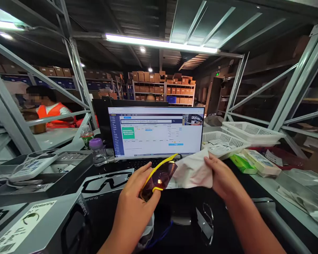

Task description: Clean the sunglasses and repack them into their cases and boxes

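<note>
Yellow-framed sunglasses point(163, 174) with a dark lens are gripped in my left hand point(137, 197), thumb and fingers closed on the frame. My right hand point(221, 176) pinches a white cloth point(194, 169) by its right edge. The cloth hangs at the lens's right side; whether it touches the lens I cannot tell. Below the hands, a small clear lens piece with a thin wire point(206, 224) lies on the black desk mat point(185, 243). A dark case point(181, 220) and a blue cord point(163, 233) are near it.
A monitor point(156, 141) stands behind the hands. Grey eyewear boxes point(42, 218) and an open grey tray point(79, 158) fill the left. White baskets point(251, 132), a green packet point(242, 163) and a barcode scanner point(270, 211) sit right. A co-worker in an orange vest point(54, 113) is far left.
</note>
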A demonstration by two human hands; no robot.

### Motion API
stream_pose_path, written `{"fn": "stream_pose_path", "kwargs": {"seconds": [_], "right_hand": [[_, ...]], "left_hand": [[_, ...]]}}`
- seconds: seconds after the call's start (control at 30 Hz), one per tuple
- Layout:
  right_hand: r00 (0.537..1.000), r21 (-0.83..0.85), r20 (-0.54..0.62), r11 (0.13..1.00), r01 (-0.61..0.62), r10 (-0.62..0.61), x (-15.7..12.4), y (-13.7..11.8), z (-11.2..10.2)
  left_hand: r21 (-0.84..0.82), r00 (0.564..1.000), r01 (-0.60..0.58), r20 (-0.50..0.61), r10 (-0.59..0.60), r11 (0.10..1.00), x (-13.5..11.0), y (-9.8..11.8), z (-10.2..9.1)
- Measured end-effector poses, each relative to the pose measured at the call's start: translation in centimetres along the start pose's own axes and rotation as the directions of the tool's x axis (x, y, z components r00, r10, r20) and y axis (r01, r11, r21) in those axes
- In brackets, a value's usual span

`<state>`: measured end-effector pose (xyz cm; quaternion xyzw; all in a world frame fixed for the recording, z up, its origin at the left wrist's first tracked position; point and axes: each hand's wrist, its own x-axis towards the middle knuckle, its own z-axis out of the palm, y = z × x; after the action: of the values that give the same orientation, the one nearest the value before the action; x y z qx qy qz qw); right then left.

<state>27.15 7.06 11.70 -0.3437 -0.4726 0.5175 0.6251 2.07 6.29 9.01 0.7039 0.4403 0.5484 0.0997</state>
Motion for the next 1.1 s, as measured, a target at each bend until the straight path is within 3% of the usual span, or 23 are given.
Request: {"fn": "stream_pose_path", "kwargs": {"seconds": [0.07,0.17,0.3,0.37,0.43,0.57,0.7,0.8,0.93,1.0,1.1], "right_hand": [[0.989,0.032,0.150,0.999,0.000,-0.005,-2.0,1.4,2.0],[0.926,-0.101,0.377,0.993,0.057,-0.014,-4.8,3.1,3.8],[0.889,-0.215,0.432,0.940,0.263,-0.151,-5.2,3.7,4.0],[0.900,-0.257,0.380,0.910,0.325,-0.213,-4.5,3.9,4.2],[0.916,-0.295,0.254,0.877,0.380,-0.311,-3.9,4.4,4.9],[0.889,-0.390,0.010,0.817,0.424,-0.457,-4.1,5.8,6.4],[0.922,-0.314,-0.057,0.884,0.347,-0.382,-4.2,5.6,6.6],[0.971,-0.043,-0.107,0.977,0.208,-0.212,-3.6,4.4,6.3],[0.990,0.206,-0.134,0.976,0.077,-0.050,-2.7,3.8,6.5],[0.984,0.179,-0.167,0.980,0.087,-0.057,-2.7,4.6,6.9],[0.961,-0.050,-0.196,0.980,0.191,-0.197,-3.3,6.3,7.6]], "left_hand": [[0.009,0.999,-0.038,-0.035,0.038,0.999,-0.3,0.0,0.4],[-0.024,0.998,-0.034,-0.060,0.032,0.999,-0.7,0.2,0.7],[-0.024,0.994,-0.074,-0.079,0.072,0.997,-1.2,0.9,1.0],[0.024,0.987,-0.133,-0.083,0.135,0.991,-1.6,1.2,1.2],[0.064,0.977,-0.194,-0.073,0.199,0.979,-2.3,1.4,1.7],[0.137,0.960,-0.272,-0.032,0.279,0.952,-3.6,1.1,2.8],[0.080,0.951,-0.308,0.019,0.308,0.948,-4.0,0.7,3.6],[0.028,0.951,-0.305,0.053,0.303,0.952,-3.9,0.9,3.8],[0.061,0.959,-0.283,0.051,0.280,0.957,-3.6,1.2,3.8],[0.069,0.958,-0.283,0.066,0.279,0.957,-3.4,1.2,3.4],[0.025,0.948,-0.305,0.103,0.301,0.952,-3.2,0.9,2.7]]}}
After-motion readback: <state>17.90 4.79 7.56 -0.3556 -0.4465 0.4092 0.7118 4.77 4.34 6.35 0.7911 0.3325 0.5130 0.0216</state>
